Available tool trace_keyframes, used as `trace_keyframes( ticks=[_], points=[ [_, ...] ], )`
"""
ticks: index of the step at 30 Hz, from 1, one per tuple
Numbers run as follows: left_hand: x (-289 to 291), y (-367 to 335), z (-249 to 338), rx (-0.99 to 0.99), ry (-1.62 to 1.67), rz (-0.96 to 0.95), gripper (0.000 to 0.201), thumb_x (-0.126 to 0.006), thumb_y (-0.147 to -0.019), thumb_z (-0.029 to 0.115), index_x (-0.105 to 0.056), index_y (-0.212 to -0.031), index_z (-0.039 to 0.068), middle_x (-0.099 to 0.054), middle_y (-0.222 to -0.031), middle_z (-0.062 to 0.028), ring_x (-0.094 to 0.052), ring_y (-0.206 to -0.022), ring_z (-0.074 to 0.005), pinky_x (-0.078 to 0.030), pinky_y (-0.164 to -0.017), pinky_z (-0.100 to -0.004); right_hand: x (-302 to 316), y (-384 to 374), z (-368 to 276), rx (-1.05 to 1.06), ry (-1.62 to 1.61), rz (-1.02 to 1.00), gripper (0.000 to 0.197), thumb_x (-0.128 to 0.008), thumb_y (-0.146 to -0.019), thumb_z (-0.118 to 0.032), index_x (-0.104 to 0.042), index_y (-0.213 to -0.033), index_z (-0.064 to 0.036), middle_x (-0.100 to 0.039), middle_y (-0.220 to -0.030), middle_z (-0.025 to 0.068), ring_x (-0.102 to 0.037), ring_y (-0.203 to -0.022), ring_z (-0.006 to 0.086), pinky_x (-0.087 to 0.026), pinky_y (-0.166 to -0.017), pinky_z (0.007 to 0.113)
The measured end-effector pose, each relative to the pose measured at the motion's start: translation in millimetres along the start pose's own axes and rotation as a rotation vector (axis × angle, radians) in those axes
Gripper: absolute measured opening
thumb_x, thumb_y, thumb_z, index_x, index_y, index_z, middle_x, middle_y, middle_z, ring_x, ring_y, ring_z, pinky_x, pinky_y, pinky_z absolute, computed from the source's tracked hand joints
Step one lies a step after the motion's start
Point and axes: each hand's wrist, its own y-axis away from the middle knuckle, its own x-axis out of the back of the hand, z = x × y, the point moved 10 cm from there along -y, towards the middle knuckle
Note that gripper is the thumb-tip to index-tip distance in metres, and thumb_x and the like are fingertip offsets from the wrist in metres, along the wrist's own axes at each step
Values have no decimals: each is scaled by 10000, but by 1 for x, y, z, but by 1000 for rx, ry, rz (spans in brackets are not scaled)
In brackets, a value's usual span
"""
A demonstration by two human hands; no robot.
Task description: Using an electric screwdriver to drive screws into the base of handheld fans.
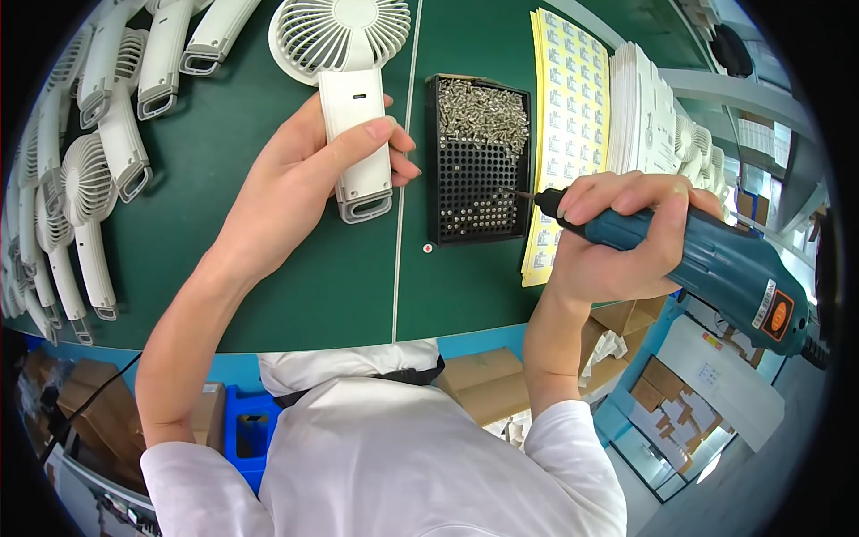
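My left hand (309,157) is closed round the handle of a white handheld fan (353,134). The fan's round grille points away from me, and a wire loop sits at the handle's near end. In my right hand (626,224) is a teal electric screwdriver (725,268), held nearly level with its tip pointing left. That tip (517,191) is over the black screw tray (435,192), or touching it; I cannot tell which. Loose silver screws (483,112) are heaped in the tray's far part, and several more stand in the holes of its near part.
Several white fans (88,192) lie piled on the green table (233,313) at the left. Right of the tray are yellow-backed label sheets (573,107), a stack of white leaflets (640,112) and more fans (702,152). Cardboard boxes (483,380) stand below the table edge.
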Motion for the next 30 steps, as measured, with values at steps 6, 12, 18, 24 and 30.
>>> trace_keyframes(
  ticks=[6,12,18,24,30],
  points=[
    [0,-1,0,-7,15,-9,260,-554,-960,246,-517,-1076,17,-642,-941,-71,-649,-868,-150,-525,-791,-279,-2,0,-1,1,15,-33,137,-488,-879,-141,-403,-966,-79,-481,-595,65,-425,-329,172,-408,-313,322],
    [-3,-1,1,1,-35,-31,380,-515,-977,216,-444,-1259,-29,-622,-990,-101,-653,-899,-185,-535,-820,-311,4,0,7,-32,6,-3,149,-488,-876,-137,-413,-989,-78,-476,-585,67,-426,-327,177,-405,-312,321],
    [0,0,0,2,16,-4,241,-544,-966,218,-515,-1084,10,-641,-950,-70,-648,-872,-143,-525,-768,-274,-8,5,-2,29,33,-27,197,-482,-878,-137,-418,-1055,-78,-469,-583,66,-424,-327,180,-402,-317,318],
    [-6,7,-7,-17,-2,-57,285,-525,-975,202,-468,-1165,-1,-617,-1012,-98,-646,-921,-183,-538,-819,-310,-4,5,-5,-54,-64,11,201,-448,-909,-194,-422,-1100,-138,-465,-631,52,-411,-347,166,-392,-331,305],
    [-13,6,-10,-19,30,-51,258,-511,-985,214,-456,-1145,20,-613,-991,-77,-638,-915,-163,-529,-803,-291,-28,19,-37,-40,-329,-112,248,-366,-982,-242,-380,-1194,-114,-472,-715,90,-454,-372,210,-462,-328,378]
  ],
)
